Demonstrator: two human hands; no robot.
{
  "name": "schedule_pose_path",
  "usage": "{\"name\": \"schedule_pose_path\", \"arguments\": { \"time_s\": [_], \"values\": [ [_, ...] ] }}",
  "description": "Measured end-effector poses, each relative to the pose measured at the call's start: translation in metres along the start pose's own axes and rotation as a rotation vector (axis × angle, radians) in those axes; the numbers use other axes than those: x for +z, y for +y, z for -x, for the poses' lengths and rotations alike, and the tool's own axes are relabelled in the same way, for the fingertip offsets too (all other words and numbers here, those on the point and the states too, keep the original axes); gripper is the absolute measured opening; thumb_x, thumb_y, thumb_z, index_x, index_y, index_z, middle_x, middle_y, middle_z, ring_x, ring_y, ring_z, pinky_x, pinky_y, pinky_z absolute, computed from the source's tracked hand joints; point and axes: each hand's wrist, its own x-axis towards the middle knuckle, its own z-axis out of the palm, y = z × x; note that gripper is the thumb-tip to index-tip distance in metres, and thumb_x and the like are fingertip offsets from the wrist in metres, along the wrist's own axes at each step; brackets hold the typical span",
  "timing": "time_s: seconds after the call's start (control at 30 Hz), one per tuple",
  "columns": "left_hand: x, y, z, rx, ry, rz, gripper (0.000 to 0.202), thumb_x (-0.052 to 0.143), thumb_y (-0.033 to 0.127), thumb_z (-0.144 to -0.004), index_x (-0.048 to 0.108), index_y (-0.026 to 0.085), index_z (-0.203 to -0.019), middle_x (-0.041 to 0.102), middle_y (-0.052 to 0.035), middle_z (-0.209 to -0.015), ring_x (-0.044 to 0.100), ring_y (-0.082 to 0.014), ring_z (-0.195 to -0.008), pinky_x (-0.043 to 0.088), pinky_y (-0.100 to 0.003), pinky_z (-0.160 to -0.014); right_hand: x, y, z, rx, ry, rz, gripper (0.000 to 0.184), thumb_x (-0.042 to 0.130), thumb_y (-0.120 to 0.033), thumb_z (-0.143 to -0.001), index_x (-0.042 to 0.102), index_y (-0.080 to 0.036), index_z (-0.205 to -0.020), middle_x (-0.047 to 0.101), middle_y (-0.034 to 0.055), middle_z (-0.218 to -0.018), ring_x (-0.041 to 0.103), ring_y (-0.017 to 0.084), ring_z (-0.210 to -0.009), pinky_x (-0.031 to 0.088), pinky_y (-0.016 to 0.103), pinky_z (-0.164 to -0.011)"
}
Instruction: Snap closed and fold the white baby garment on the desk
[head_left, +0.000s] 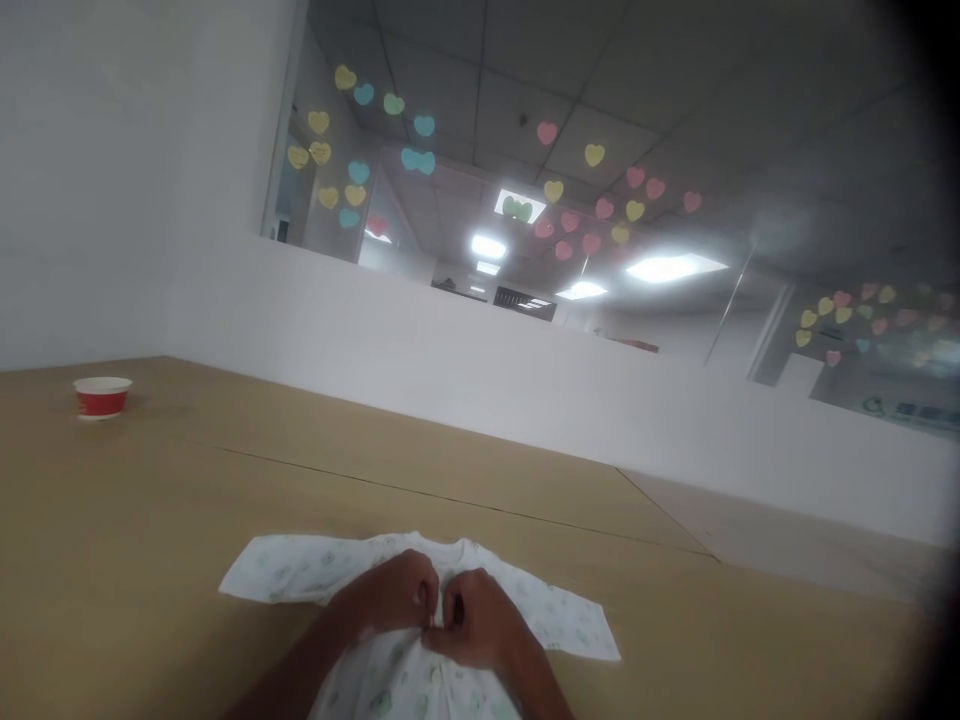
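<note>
A small white shirt (300, 562) with a pale green print lies on the table, its sleeves spread to both sides and its neckline pointing away from me. Over the middle of its front, my left hand (401, 590) is closed, pinching the fabric with thumb and fingers. My right hand (480, 615) is closed beside it, also pinching the cloth, and the two sets of fingertips almost meet. Between them the fabric is pulled up into folds. Whether a button sits in the fingers is too small to tell. The shirt's lower edge runs out of view.
A red and white paper bowl (102, 398) stands at the far left of the wooden table (247, 490). Behind the table is a white wall (375, 355) with a window above it, dotted with heart-shaped sticky notes (424, 126). Seams cross the tabletop.
</note>
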Motion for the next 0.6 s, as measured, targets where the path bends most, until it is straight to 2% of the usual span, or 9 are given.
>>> {"name": "schedule_pose_path", "arguments": {
  "time_s": [0.1, 0.2, 0.33, 0.5, 0.6],
  "values": [
    [0.003, 0.000, -0.001, 0.065, 0.036, -0.061, 0.016, 0.060, 0.013, -0.072, 0.073, 0.021, -0.076, 0.066, -0.0005, -0.091, 0.061, -0.0193, -0.088, 0.045, -0.028, -0.078, -0.001, 0.001, 0.000, 0.006, 0.057, 0.069, 0.011, 0.066, -0.025, -0.059, 0.057, -0.019, -0.059, 0.064, -0.0004, -0.068, 0.054, 0.014, -0.067, 0.034, 0.025, -0.061],
    [0.005, -0.003, -0.003, 0.109, 0.053, -0.064, 0.018, 0.060, 0.010, -0.071, 0.072, 0.022, -0.077, 0.065, 0.0002, -0.091, 0.060, -0.0193, -0.091, 0.045, -0.028, -0.081, 0.001, 0.003, -0.002, -0.007, 0.064, 0.076, 0.004, 0.060, -0.022, -0.061, 0.058, -0.019, -0.060, 0.066, -0.0006, -0.069, 0.055, 0.014, -0.068, 0.035, 0.024, -0.062],
    [0.008, -0.007, -0.007, 0.163, 0.061, -0.043, 0.030, 0.058, 0.003, -0.065, 0.073, 0.023, -0.081, 0.065, 0.0016, -0.092, 0.059, -0.0183, -0.094, 0.043, -0.027, -0.084, 0.005, 0.004, -0.003, -0.015, 0.068, 0.113, 0.013, 0.062, -0.029, -0.064, 0.057, -0.019, -0.057, 0.065, 0.0006, -0.065, 0.054, 0.013, -0.061, 0.034, 0.025, -0.060],
    [0.011, -0.003, -0.009, 0.213, 0.090, -0.062, 0.030, 0.051, 0.002, -0.071, 0.073, 0.021, -0.081, 0.065, 0.0004, -0.089, 0.059, -0.0174, -0.089, 0.043, -0.028, -0.082, 0.002, 0.009, -0.005, -0.032, 0.103, 0.133, 0.003, 0.057, -0.018, -0.062, 0.058, -0.018, -0.059, 0.065, 0.0026, -0.068, 0.056, 0.015, -0.066, 0.034, 0.024, -0.060],
    [0.012, 0.001, -0.008, 0.184, 0.074, -0.078, 0.027, 0.057, 0.006, -0.071, 0.074, 0.020, -0.086, 0.065, -0.0007, -0.090, 0.059, -0.0188, -0.089, 0.043, -0.029, -0.083, -0.003, 0.013, -0.006, -0.069, 0.081, 0.055, 0.005, 0.055, -0.014, -0.064, 0.057, -0.017, -0.059, 0.062, -0.0003, -0.064, 0.054, 0.012, -0.064, 0.034, 0.023, -0.060]
  ]
}}
